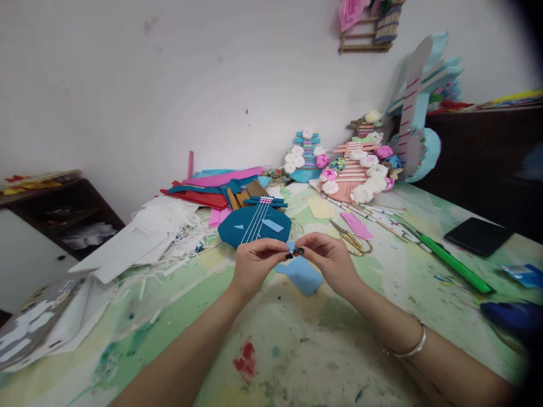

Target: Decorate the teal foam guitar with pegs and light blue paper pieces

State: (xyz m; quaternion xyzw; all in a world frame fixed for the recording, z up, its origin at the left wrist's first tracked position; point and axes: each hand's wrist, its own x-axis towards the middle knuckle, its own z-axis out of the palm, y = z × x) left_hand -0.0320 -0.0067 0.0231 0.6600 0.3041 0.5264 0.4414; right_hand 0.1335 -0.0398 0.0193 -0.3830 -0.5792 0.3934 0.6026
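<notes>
Between my two hands is a small light blue paper piece [291, 246], pinched at the fingertips. My left hand [258, 264] grips its left side, thumb against fingers. On the other side my right hand [328, 261] pinches it in the same way. Below them a larger light blue paper sheet [304, 277] lies on the table. Just behind my hands rests a dark teal paper instrument [233, 227] with white strings and light blue scraps on it. Gold-handled scissors [358, 244] lie beyond my right hand, partly open.
Coloured paper sheets [203, 198] and white strips [165, 226] are heaped at the left. Flower-trimmed instruments [307, 161] stand along the wall. On the right are a green cutter [456, 263], a black flat device [479, 236] and a pink strip [355, 225].
</notes>
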